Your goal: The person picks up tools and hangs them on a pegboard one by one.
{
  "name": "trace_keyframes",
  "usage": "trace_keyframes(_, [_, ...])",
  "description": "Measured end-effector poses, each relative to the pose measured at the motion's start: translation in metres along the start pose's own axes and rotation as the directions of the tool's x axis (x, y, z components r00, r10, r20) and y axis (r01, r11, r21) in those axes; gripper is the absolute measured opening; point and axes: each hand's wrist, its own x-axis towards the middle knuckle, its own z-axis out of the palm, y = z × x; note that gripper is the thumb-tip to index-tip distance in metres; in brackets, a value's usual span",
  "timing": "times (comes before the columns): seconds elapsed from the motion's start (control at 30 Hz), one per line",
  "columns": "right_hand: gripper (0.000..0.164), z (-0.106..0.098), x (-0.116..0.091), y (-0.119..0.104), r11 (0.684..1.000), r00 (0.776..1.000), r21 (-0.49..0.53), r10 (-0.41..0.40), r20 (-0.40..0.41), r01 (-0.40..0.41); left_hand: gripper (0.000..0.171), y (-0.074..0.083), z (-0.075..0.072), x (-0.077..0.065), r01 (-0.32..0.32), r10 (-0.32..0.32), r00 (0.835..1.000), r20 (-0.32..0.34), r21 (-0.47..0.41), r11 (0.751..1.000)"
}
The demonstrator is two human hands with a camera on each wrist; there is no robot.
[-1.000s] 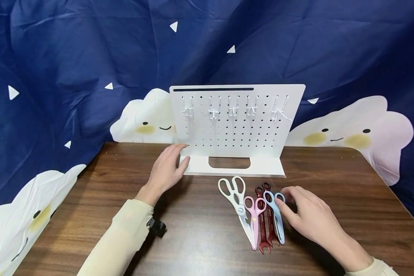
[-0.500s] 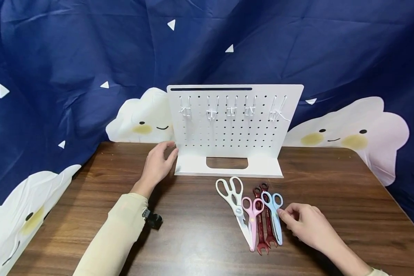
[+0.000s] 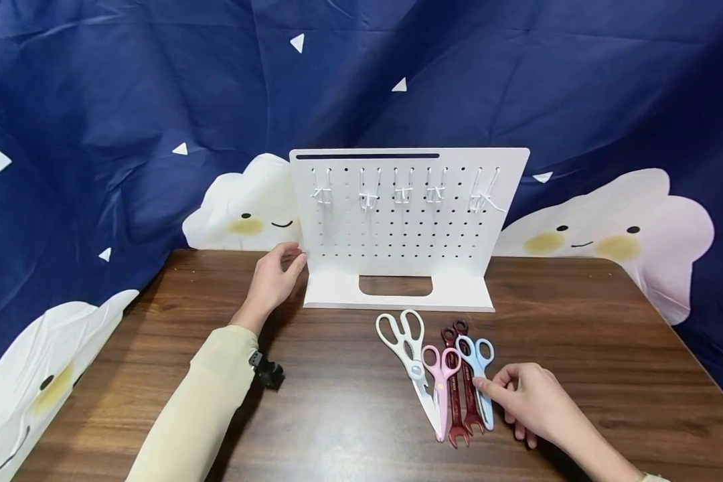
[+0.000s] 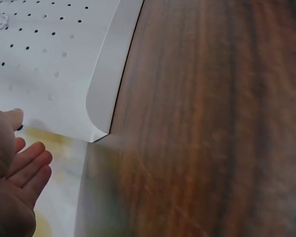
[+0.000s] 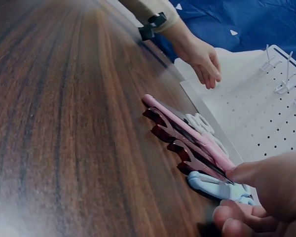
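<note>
The right hand (image 3: 533, 402) lays its thumb across light-blue scissors (image 3: 480, 364) lying beside two dark-red metal wrenches (image 3: 456, 405); whether it pinches them I cannot tell. The left hand (image 3: 268, 284), relaxed and ungripping, is beside the white perforated board (image 3: 397, 231).

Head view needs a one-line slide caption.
Right hand on the blue scissors, left hand beside the white pegboard.

Navy backdrop (image 3: 156, 80) | white triangles (image 3: 298, 43) | smiling clouds (image 3: 259, 187) | brown wood-grain table (image 3: 578, 321) | pale glare (image 3: 337, 428)
</note>
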Motion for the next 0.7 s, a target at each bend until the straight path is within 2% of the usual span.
trace_keyframes(0.17, [0.039,0.004,0.002,0.0,1.0,1.0,0.002,0.01,-0.002,-0.01,0.048,0.001,0.004,0.008,0.029,-0.028,0.999,0.026,-0.041,0.999])
trace_keyframes(0.4, [0.033,0.004,0.004,0.003,0.999,0.999,0.051,0.016,0.038,-0.018,0.04,0.002,0.012,0.018,0.071,-0.069,0.997,0.027,-0.108,0.992])
trace_keyframes(0.57, [0.035,0.002,0.005,0.006,0.996,0.997,0.084,-0.038,0.061,0.033,0.036,0.005,0.018,0.021,0.102,-0.105,0.995,-0.002,-0.188,0.977])
trace_keyframes(0.7, [0.034,0.001,0.006,0.004,0.993,0.995,0.071,-0.095,0.014,0.093,0.032,0.007,0.023,0.023,0.115,-0.123,0.992,-0.021,-0.225,0.968])
